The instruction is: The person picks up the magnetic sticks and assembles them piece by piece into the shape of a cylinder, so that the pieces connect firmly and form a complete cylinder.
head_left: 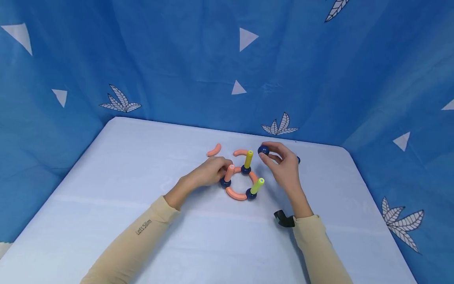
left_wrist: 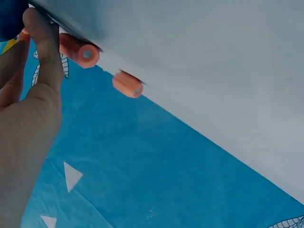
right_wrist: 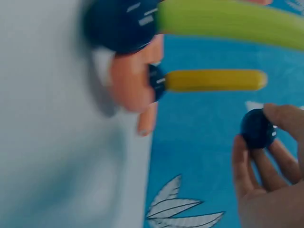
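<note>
"Head view: where's the shiny, round dark blue ball (head_left: 263, 150)?"

"Pinched in the right hand (head_left: 286, 167), just apart from the ring of curved coral pieces and blue balls (head_left: 236, 195). A coral stick (head_left: 229, 173), a yellow stick (head_left: 248, 159) and a lime green stick (head_left: 257, 185) poke up there."

"And the left hand (head_left: 213, 171)?"

"Its fingers bend at the ring's left side. I can't tell if they grip."

"Much room?"

"The smooth white table (head_left: 198, 244) spreads wide left, right and in front. Two loose curved coral pieces (head_left: 214, 150) lie behind, nearer the far edge."

"Left wrist view?"

"Fingers by a ball cut off at the corner. Two coral ends (left_wrist: 128, 85) sit near the slanting table edge."

"Right wrist view?"

"Thumb and fingers hold the ball, with a gap to the yellow stick's tip. Printed blue cloth (right_wrist: 199, 156) shows behind."
</note>
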The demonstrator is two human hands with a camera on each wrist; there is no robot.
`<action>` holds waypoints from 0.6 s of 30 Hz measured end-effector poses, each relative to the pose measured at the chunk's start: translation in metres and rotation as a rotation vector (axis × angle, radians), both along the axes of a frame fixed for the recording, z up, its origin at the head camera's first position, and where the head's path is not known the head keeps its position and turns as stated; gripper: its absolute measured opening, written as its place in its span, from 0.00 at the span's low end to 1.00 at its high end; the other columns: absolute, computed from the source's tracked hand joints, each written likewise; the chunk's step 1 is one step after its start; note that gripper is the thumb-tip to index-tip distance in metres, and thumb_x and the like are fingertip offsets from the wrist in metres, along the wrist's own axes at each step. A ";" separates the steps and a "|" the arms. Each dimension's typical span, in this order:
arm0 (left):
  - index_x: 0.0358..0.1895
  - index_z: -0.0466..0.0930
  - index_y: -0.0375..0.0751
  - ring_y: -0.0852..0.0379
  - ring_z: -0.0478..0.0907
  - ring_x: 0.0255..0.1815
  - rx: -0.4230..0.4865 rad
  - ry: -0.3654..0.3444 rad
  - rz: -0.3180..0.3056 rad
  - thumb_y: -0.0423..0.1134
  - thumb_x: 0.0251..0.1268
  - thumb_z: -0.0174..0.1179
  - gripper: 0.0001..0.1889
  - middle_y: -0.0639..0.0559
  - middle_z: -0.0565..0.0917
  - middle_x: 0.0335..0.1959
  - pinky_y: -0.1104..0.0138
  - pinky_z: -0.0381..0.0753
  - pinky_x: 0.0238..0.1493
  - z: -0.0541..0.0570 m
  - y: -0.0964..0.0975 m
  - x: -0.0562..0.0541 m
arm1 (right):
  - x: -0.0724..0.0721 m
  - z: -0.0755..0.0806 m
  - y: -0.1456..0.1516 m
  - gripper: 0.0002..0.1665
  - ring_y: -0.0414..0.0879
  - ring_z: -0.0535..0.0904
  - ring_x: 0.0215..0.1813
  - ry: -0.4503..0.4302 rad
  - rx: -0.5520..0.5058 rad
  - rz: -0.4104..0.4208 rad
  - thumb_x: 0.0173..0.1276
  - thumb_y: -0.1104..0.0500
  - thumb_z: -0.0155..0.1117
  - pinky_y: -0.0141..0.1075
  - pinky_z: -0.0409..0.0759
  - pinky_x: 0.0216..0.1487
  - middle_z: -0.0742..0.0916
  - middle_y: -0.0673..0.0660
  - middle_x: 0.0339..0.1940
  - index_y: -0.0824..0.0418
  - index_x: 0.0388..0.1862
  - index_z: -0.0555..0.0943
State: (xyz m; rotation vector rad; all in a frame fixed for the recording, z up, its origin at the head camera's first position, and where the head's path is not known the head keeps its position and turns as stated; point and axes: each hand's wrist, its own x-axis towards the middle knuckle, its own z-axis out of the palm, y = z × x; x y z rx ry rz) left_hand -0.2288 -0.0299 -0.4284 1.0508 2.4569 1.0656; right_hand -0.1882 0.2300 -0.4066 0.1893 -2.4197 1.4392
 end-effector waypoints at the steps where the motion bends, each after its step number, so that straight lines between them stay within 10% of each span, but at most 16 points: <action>1: 0.32 0.84 0.46 0.59 0.77 0.34 -0.003 -0.005 0.001 0.21 0.74 0.51 0.18 0.57 0.84 0.29 0.66 0.75 0.43 0.000 0.000 0.000 | 0.001 0.004 -0.002 0.23 0.48 0.84 0.63 0.029 -0.038 0.039 0.72 0.58 0.73 0.37 0.82 0.64 0.86 0.56 0.63 0.57 0.65 0.83; 8: 0.35 0.85 0.45 0.59 0.77 0.32 0.000 -0.021 -0.022 0.20 0.73 0.49 0.19 0.56 0.85 0.30 0.68 0.74 0.39 0.002 0.000 0.002 | 0.006 0.018 -0.017 0.25 0.50 0.82 0.67 0.120 -0.087 0.230 0.73 0.68 0.70 0.38 0.79 0.69 0.85 0.58 0.66 0.60 0.67 0.82; 18: 0.51 0.88 0.39 0.58 0.76 0.31 -0.013 -0.032 -0.032 0.22 0.76 0.49 0.17 0.56 0.85 0.32 0.69 0.70 0.36 0.001 0.006 0.003 | 0.005 0.014 -0.011 0.23 0.47 0.83 0.65 0.094 0.013 0.158 0.74 0.61 0.71 0.49 0.81 0.68 0.86 0.52 0.64 0.54 0.66 0.83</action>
